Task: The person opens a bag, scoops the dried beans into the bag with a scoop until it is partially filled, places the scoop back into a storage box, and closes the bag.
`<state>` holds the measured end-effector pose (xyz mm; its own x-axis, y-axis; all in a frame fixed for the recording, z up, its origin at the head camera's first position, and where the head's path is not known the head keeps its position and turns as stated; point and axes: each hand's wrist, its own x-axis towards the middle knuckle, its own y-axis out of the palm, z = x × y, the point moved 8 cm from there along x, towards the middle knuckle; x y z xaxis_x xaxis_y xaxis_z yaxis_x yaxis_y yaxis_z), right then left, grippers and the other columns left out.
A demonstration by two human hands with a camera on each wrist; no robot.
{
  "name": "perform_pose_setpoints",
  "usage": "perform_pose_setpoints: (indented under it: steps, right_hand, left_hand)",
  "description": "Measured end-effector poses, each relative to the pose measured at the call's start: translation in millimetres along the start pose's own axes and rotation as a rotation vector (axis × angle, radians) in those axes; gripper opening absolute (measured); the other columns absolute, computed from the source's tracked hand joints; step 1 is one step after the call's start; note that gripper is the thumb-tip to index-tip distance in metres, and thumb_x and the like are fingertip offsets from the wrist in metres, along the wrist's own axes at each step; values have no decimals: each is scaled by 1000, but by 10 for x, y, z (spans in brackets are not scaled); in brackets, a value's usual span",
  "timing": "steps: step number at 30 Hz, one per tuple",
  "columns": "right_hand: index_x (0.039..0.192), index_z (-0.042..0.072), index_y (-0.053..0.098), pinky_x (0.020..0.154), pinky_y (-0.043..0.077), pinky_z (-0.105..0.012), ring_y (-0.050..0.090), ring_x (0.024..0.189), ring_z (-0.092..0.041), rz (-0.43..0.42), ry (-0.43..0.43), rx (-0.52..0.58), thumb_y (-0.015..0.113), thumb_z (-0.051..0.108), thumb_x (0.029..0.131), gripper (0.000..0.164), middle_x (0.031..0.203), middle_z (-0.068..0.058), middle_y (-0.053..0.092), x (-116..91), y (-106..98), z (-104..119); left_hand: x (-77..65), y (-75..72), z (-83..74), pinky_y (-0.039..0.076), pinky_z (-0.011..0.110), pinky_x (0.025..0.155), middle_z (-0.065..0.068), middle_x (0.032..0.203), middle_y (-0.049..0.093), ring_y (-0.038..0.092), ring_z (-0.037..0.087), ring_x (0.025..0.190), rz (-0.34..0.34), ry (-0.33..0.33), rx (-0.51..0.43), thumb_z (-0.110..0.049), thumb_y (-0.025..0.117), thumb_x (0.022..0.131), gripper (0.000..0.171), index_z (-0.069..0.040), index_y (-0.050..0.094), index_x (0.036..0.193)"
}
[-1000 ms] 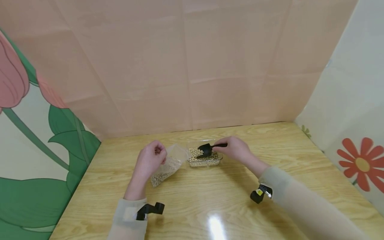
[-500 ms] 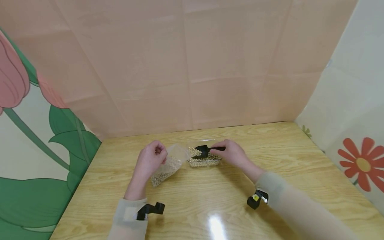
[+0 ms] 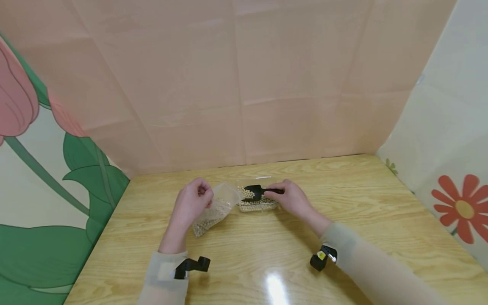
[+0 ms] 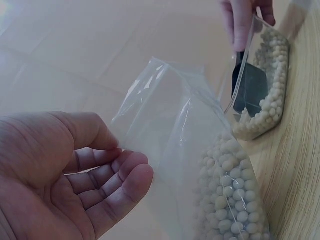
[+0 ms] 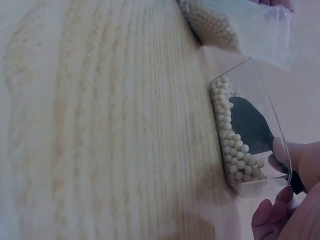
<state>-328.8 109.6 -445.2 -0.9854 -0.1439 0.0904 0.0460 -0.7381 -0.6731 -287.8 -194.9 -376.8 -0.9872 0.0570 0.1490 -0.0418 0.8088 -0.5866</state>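
My left hand [image 3: 192, 201] pinches the upper edge of a clear plastic bag [image 4: 167, 95] between thumb and fingertip, the other fingers loosely curled. Small round cream-coloured balls [image 4: 235, 190] fill the bag's lower part. To its right on the table stands a clear rectangular container [image 5: 270, 107], holding more of these balls [image 5: 232, 150]. Fingers and thumb of my right hand [image 3: 292, 198] grip the handle of a black scoop [image 3: 253, 192]. The scoop's blade lies inside the container, its front edge down among the balls and pointing left, toward the bag.
The wood-grain table [image 3: 236, 262] extends to a pink sheet [image 3: 244, 84] hung behind it. A wall with painted tulips [image 3: 23, 178] borders the left side, and one with a red flower [image 3: 463, 209] the right. Each wrist carries a small black camera [image 3: 196, 265].
My right hand has moved slightly left, carrying the scoop farther left within the container. The left hand and the bag have stayed put.
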Motion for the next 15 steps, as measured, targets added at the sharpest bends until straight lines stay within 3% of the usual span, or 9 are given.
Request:
perform_pose_setpoints:
  steps: [6,15]
  right_hand:
    - [133,14,81,78,49,-41,57,89,-25,-11,9,29,80,36,103,37,109,-9,66,-8,30,-44]
    - [133,13,81,98,53,-52,64,107,-29,-48,12,132,81,34,103,37,119,-11,71,-77,22,-96]
  left_hand:
    - [2,2,-2,56,36,66,5,82,69,68,22,72,0,-1,1,-7,62,102,6,-8,68,100]
    - [4,7,-1,56,34,66,5,83,69,68,21,72,4,0,3,-7,62,102,6,-8,68,101]
